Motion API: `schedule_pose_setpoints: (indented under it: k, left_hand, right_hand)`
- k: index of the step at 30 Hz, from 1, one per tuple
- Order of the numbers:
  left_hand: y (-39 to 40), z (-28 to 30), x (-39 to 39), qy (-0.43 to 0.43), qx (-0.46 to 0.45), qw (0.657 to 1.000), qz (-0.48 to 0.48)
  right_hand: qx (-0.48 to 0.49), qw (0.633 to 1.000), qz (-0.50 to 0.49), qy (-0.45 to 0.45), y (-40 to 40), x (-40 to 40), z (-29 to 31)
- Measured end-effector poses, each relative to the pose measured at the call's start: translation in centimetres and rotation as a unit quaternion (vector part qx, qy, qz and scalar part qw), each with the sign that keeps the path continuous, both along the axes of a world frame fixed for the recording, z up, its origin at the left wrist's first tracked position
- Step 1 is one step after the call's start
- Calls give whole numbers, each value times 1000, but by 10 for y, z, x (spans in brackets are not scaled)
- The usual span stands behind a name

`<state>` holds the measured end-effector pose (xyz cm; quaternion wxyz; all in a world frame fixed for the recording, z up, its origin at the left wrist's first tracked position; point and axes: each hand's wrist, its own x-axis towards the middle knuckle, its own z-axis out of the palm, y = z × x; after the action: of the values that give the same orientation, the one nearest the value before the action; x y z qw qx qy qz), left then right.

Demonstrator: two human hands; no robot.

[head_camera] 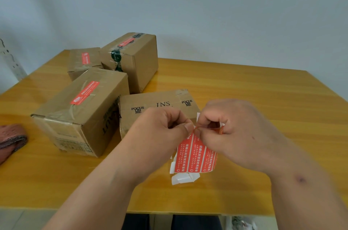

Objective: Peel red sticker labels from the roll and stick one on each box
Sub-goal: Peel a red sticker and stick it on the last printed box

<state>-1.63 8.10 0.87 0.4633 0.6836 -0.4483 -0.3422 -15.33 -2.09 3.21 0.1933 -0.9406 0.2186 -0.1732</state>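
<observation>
Spanning most of the view: a yellow wooden table [244, 98] against a pale wall [188, 4].

Sitting on the table's left half: four cardboard boxes, close together.
- Nearest left, the biggest box [81, 116], taped, already wearing a red label [84, 92] along its top.
- Standing behind it and to the right, a tall box [139, 60] with dark green tape and a red sticker [126, 42] on its top seam.
- Tucked at the far left, touching the tall one, a small box [82, 61], also showing a red strip [85, 58].
- Lying just ahead of the hands, a flat box [156, 105] printed "FOCUS ON ME" and "INS", with no red sticker showing on the visible part of its top; near edge hidden behind the hands.

Meeting over the flat box's near edge: both hands, fingertips almost touching.
- Left hand [160, 128] curling, thumb and forefinger pinching the top edge of the sticker sheet [196, 156].
- Right hand [231, 128] curling too, thumb and fingers nipping a thin red sticker edge [216, 129] lifting off at the top of the sheet.

Hanging down from the pinch, between the two wrists: the sheet itself, several red labels with white lettering lying side by side on white backing, held above the tabletop.

Dangling below it: curled white backing [183, 178] with its labels gone.

Resting at the table's far left edge: a reddish cloth [11, 139], partly cut off.

Showing below the table edge: dark trousers [169, 222].
</observation>
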Motion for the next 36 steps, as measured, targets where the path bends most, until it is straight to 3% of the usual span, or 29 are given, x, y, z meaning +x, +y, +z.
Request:
schedule_pose_setpoints:
  k: [8, 14, 20, 28, 36]
  left_hand:
    - [-1, -1, 0, -20, -16, 1000, 16]
    - [-1, 0, 3, 24, -17, 999, 16]
    - [0, -2, 3, 93, -39, 995, 17]
    - [-2, -5, 4, 59, -27, 998, 16]
    - [-6, -11, 1, 94, -16, 995, 29]
  right_hand:
    - [-18, 999, -15, -31, 2, 4, -1]
    - [162, 985, -51, -7, 0, -3, 4]
    - [153, 986, -61, 11, -2, 0, 5]
    - [165, 984, -61, 17, -3, 0, 2]
    - [122, 991, -54, 6, -2, -1, -3]
